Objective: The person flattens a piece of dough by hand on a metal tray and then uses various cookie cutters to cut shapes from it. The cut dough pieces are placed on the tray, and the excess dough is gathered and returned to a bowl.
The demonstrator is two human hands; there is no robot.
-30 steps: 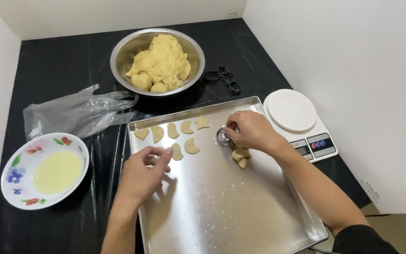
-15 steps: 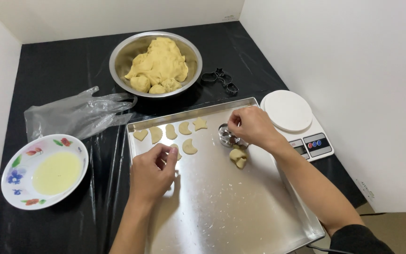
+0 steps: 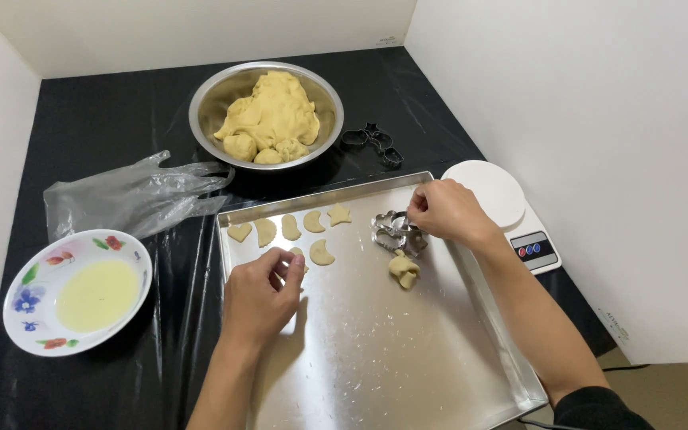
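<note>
On the baking tray (image 3: 439, 382), the right hand (image 3: 447, 211) pinches a metal cookie cutter (image 3: 396, 232); the left hand (image 3: 260, 296), fingers curled, presses a cut piece just left of it. The dough lump (image 3: 404, 269) beside the cutter looks soft and tearable, best lifted from underneath.

Single head-worn view, steeply downward and close over the baking tray (image 3: 408, 374) on the black table (image 3: 113, 119).

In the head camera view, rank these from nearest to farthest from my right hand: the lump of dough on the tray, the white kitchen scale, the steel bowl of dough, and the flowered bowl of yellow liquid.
From the right hand:
1. Small lump of yellow dough, just below it on the tray.
2. White kitchen scale, right beside it; close to the lump, but slightly farther.
3. Round steel bowl of dough, up and left.
4. Flowered bowl of yellow liquid, far left.
</note>
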